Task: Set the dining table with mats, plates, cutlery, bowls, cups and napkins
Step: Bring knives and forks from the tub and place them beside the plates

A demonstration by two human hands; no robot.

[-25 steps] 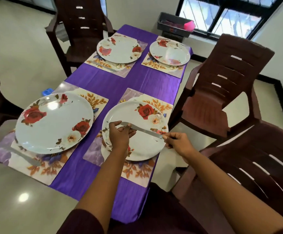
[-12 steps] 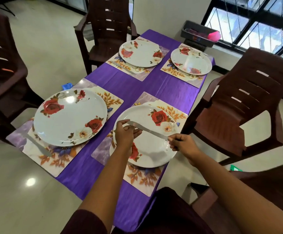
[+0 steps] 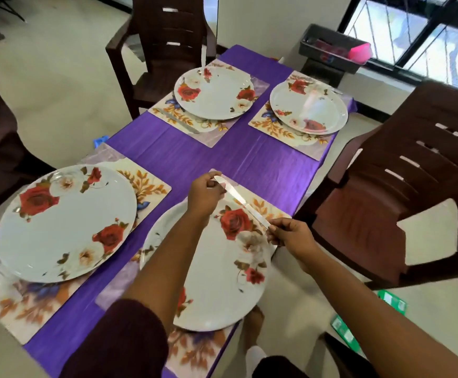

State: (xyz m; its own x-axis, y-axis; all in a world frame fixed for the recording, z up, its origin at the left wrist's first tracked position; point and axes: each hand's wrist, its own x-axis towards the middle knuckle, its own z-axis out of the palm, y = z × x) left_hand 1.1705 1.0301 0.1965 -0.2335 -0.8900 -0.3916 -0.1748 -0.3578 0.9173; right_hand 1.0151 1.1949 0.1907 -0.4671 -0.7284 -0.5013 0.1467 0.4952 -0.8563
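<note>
Knife (image 3: 240, 201) hangs slantwise over the near-right plate (image 3: 214, 290), left hand (image 3: 204, 196) pinching its far tip, right hand (image 3: 290, 236) apparently pinching the handle, fingers curled.

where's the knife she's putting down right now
In the head view the knife is held in the air between the left hand and right hand, above the far right rim of the nearest plate and its mat.
</note>
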